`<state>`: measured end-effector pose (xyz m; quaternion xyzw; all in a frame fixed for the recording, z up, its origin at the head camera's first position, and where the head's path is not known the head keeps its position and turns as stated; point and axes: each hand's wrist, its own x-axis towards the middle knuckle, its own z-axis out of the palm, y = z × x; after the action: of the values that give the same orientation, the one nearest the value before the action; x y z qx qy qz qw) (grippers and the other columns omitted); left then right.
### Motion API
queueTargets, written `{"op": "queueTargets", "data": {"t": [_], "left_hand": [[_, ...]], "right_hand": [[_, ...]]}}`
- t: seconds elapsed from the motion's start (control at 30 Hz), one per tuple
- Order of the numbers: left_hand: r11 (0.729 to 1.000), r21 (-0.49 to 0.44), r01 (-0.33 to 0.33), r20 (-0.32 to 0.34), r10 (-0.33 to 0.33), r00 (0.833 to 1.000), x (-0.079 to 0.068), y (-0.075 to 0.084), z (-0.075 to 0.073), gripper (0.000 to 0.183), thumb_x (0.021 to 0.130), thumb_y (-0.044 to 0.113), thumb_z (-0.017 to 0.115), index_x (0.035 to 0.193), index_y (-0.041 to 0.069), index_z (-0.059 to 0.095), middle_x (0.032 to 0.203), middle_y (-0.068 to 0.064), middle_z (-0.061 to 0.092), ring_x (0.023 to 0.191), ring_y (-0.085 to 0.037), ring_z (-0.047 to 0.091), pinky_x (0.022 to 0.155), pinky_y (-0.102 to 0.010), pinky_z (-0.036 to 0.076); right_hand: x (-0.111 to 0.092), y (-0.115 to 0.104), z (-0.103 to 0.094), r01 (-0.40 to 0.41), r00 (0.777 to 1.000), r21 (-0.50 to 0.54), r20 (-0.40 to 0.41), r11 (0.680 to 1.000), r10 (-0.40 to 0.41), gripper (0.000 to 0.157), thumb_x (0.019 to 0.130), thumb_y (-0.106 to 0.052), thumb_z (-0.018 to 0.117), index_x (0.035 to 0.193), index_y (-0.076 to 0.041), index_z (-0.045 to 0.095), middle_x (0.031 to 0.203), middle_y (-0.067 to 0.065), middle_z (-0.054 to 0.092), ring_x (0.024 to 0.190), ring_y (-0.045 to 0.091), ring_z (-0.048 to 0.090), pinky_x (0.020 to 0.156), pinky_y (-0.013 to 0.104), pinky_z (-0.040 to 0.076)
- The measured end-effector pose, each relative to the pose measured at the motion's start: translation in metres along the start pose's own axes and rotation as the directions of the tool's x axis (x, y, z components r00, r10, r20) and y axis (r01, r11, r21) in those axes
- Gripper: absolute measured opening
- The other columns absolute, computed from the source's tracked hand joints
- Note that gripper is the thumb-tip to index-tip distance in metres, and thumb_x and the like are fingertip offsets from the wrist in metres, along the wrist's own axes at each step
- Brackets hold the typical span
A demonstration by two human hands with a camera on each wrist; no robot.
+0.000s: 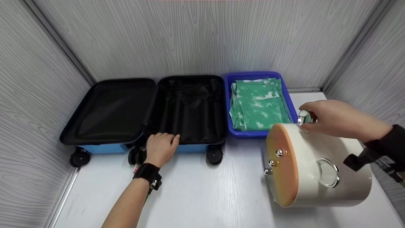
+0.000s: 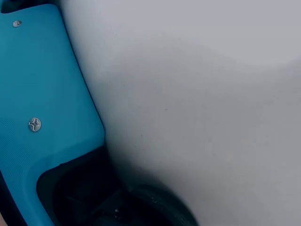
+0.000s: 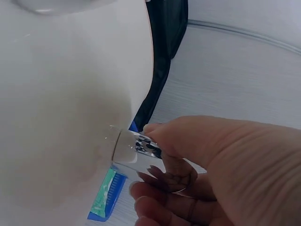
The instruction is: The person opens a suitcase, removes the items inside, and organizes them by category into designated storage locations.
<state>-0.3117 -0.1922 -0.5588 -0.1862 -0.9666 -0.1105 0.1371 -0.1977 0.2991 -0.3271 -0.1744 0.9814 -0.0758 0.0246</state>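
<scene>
My left hand (image 1: pixel 162 148) rests on the front rim of a blue suitcase (image 1: pixel 190 109) with a black lining, its fingers laid over the edge. The suitcase lies unfolded in two halves. On the right, my right hand (image 1: pixel 332 120) pinches a chrome knob (image 3: pixel 141 150) between thumb and fingers. That knob sits on the upper side of a cream rounded box (image 1: pixel 329 148) with a translucent orange face (image 1: pixel 283 180). Several small chrome knobs stud the box's faces. Whether the box touches the table cannot be told. In the left wrist view only the suitcase's blue side (image 2: pixel 47 94) shows.
A blue plastic basket (image 1: pixel 253 75) holds folded green-and-white cloth (image 1: pixel 259 101) between suitcase and box. Black wheels (image 1: pixel 215 155) stick out from the suitcase's front. Grey wood-grain panels (image 1: pixel 190 38) enclose the white table (image 1: pixel 205 193) at the back and sides.
</scene>
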Motion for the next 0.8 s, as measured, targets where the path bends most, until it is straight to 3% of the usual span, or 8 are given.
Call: {"op": "queueTargets", "data": {"t": [0.2,0.4,0.63,0.7,0.8], "left_hand": [[1.0,0.0,-0.017,-0.024,0.017,1.0,0.0,0.001,0.001,0.056,0.109,0.048,0.037,0.102,0.014,0.08,0.098,-0.007,0.074,0.096,-0.032,0.065,0.087,-0.05,0.05],[1.0,0.018,-0.022,-0.043,0.023,0.999,0.0,0.0,0.002,0.057,0.109,0.048,0.037,0.092,0.014,0.079,0.092,-0.007,0.073,0.092,-0.032,0.065,0.082,-0.05,0.05],[1.0,0.005,-0.025,-0.046,0.025,0.999,0.0,0.0,0.002,0.057,0.109,0.048,0.037,0.086,0.014,0.077,0.087,-0.006,0.071,0.089,-0.032,0.064,0.082,-0.049,0.05],[1.0,-0.003,-0.027,-0.045,0.027,0.999,0.0,0.0,0.001,0.057,0.109,0.048,0.037,0.087,0.014,0.077,0.088,-0.006,0.072,0.09,-0.032,0.064,0.083,-0.049,0.049],[1.0,-0.008,-0.029,-0.045,0.028,0.999,-0.001,0.0,0.001,0.057,0.109,0.048,0.037,0.088,0.015,0.078,0.089,-0.006,0.072,0.091,-0.032,0.064,0.083,-0.05,0.049]], "right_hand": [[-0.009,0.011,-0.003,0.035,0.999,-0.004,0.004,0.999,-0.035,0.023,0.081,-0.009,0.081,0.098,-0.01,0.066,0.074,-0.006,0.055,0.068,0.013,0.051,0.062,0.035,0.043],[-0.012,0.024,-0.009,-0.016,0.997,-0.006,0.074,1.0,0.016,0.037,0.078,-0.004,0.08,0.113,-0.003,0.067,0.082,-0.003,0.063,0.073,0.016,0.057,0.067,0.04,0.049],[-0.013,0.039,-0.015,-0.048,0.988,-0.077,0.143,0.996,0.059,0.058,0.074,-0.001,0.08,0.125,0.015,0.058,0.105,0.023,0.069,0.092,0.038,0.066,0.082,0.058,0.052],[-0.014,0.043,-0.015,-0.045,0.987,-0.115,0.15,0.992,0.062,0.06,0.073,0.001,0.081,0.124,0.018,0.056,0.108,0.03,0.067,0.098,0.047,0.065,0.085,0.062,0.051],[-0.013,0.048,-0.015,-0.02,0.989,-0.173,0.139,0.985,0.045,0.049,0.069,0.008,0.078,0.113,0.018,0.058,0.097,0.029,0.067,0.091,0.05,0.065,0.081,0.062,0.051]]}}
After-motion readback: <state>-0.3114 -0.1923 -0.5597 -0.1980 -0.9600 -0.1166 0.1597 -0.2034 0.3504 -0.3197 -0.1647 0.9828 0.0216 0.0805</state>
